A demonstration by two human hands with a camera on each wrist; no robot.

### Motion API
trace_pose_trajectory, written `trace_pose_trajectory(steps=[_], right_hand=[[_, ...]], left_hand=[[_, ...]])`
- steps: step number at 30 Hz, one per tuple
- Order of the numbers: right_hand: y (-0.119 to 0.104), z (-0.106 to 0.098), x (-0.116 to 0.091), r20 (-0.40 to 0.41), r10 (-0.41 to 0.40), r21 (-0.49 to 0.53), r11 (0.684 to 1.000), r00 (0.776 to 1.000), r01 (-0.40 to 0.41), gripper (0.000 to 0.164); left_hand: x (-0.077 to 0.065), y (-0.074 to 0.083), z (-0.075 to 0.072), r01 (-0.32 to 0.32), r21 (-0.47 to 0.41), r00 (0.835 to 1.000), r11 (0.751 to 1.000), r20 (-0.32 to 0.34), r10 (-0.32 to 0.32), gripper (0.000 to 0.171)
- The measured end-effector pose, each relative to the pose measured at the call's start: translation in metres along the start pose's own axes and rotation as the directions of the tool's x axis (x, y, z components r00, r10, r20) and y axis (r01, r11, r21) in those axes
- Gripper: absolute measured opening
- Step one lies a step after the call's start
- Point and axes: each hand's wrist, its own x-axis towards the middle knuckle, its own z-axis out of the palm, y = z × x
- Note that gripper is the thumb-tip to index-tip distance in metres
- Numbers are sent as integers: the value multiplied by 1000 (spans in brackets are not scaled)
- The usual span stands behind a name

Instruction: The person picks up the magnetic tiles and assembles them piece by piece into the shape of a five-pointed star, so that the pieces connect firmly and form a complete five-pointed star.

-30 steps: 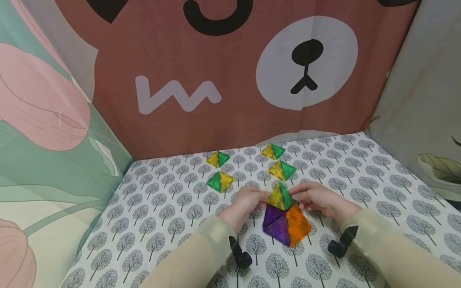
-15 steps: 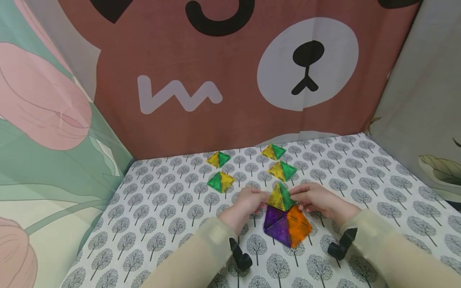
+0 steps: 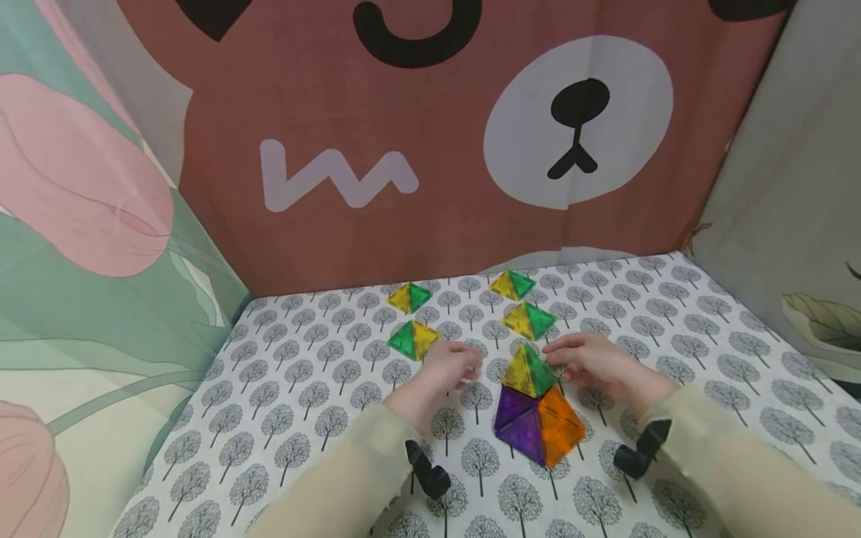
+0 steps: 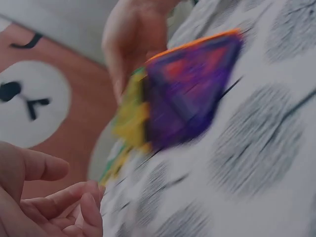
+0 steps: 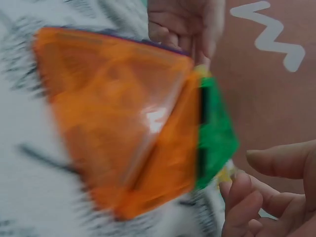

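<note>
A purple and orange block of magnetic tiles (image 3: pixel 521 430) stands on the cloth between the hands in the head view. On its far end sits a small yellow and green pyramid of magnetic tiles (image 3: pixel 528 371). My left hand (image 3: pixel 437 377) is left of it, apart, with loosely bent fingers and nothing in them. On the right side my right hand (image 3: pixel 595 366) is close by the green face, thumb and fingers apart; in the right wrist view its fingers (image 5: pixel 242 197) hold nothing. The left wrist view shows the purple side (image 4: pixel 190 94), blurred.
Two more yellow and green pyramids (image 3: pixel 529 321) (image 3: pixel 511 285) stand behind the block. Another two, one nearer (image 3: pixel 413 340) and one farther (image 3: pixel 409 297), are at the left. A tree-print cloth (image 3: pixel 303 426) covers the table, with a bear-print curtain (image 3: pixel 444 232) behind.
My left hand has let go of the yellow and green pyramid and moved left. My right hand has eased slightly off its green side. The joined tiles have stayed in place.
</note>
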Motion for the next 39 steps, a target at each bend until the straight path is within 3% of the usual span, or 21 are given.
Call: trace_pose_trajectory(steps=[4,9,13,18,22,32,39], right_hand=[[-26,2,5,25,-55,-19,998,998,55,43],[-63,27,18,101,-104,-3,994,989,105,44],[-80,62,36,182,-105,43,994,978,99,47],[-86,102,64,200,-68,42,997,977,61,53],[-86,119,82,179,-40,51,998,983,31,55],[-76,129,95,186,-8,84,996,983,-8,53],[-70,131,97,171,26,135,990,985,-49,39]], left_hand=[[-1,7,-41,-24,-34,993,999,-118,20,31],[2,6,-87,-34,-63,964,997,-266,16,37],[7,2,-106,17,-63,962,998,-272,-34,46],[15,-8,-113,82,-57,965,995,-246,-94,48],[18,-14,-114,86,-70,958,994,-267,-102,45],[16,-16,-113,52,-66,958,996,-279,-68,47],[17,-21,-114,96,-27,961,995,-259,-100,45]])
